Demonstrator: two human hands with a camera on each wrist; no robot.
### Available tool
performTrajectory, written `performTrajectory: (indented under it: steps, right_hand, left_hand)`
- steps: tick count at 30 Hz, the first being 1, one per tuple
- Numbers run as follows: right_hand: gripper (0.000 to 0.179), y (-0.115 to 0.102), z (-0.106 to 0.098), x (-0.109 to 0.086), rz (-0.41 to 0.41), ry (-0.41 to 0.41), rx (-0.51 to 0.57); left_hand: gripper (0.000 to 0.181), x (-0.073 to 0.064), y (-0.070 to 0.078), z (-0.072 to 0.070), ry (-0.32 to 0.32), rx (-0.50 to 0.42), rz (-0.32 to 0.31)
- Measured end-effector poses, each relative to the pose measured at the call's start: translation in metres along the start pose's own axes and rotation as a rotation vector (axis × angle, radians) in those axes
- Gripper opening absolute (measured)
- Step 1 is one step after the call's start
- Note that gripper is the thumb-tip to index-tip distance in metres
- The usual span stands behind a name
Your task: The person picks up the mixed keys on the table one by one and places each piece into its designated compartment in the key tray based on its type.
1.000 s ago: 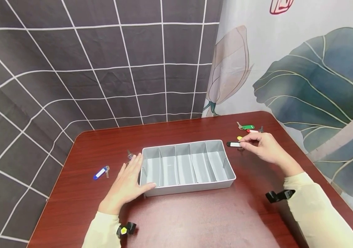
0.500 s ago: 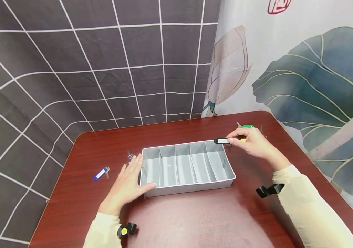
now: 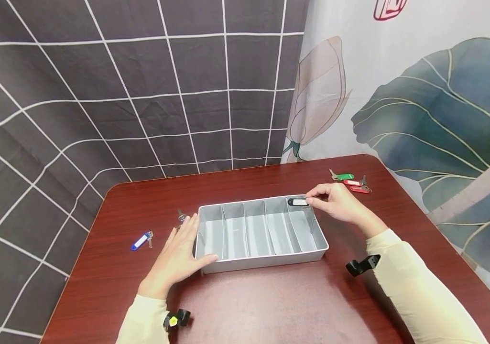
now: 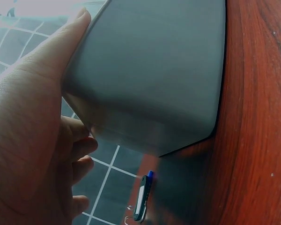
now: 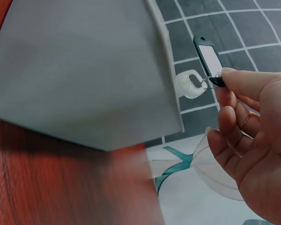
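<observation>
A grey divided tray (image 3: 262,260) lies on the table in the head view. My right hand (image 3: 339,203) pinches a black key tag (image 3: 298,202) between thumb and fingertips, over the rightmost compartment's back end. In the right wrist view a silver key (image 5: 189,84) hangs from this tag beside the tray's rim. My left hand (image 3: 176,255) rests on the tray's left end, fingers extended along that side and thumb across the front rim. Just behind its fingers lies a key (image 3: 181,217); its tag is mostly hidden in the head view.
On the table's left lies a blue key tag (image 3: 140,241) with its key. A green key tag (image 3: 345,177) and red key tags (image 3: 360,189) with keys lie at the back right. A dark grid-patterned curtain (image 3: 197,95) hangs behind the table.
My right hand has carried the black key tag left, from the table beside the tray to over the rightmost compartment. The red tags now show fully. My left hand has stayed in place.
</observation>
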State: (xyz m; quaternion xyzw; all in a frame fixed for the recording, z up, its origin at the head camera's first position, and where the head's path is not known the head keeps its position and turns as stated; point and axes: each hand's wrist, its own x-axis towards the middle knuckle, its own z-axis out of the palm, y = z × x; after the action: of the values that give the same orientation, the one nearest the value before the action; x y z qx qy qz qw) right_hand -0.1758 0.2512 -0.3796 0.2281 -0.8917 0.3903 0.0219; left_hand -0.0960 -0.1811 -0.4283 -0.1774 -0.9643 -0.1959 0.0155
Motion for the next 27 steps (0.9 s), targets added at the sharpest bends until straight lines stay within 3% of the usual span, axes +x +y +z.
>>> performTrajectory:
  steps: [7,20,27]
  right_hand:
    - [0.011,0.008,0.000,-0.002,-0.009,-0.008,-0.057]
    - [0.010,0.019,0.006,-0.002,-0.084,0.026,-0.053]
    - [0.012,0.026,0.009,-0.002,-0.081,0.029,-0.065]
  left_hand:
    - [0.110,0.000,0.000,0.000,0.001,-0.005,-0.005]
    - [0.108,0.000,0.000,0.003,0.011,-0.003,-0.007]
    - [0.107,0.000,0.001,0.003,0.010,-0.003,-0.010]
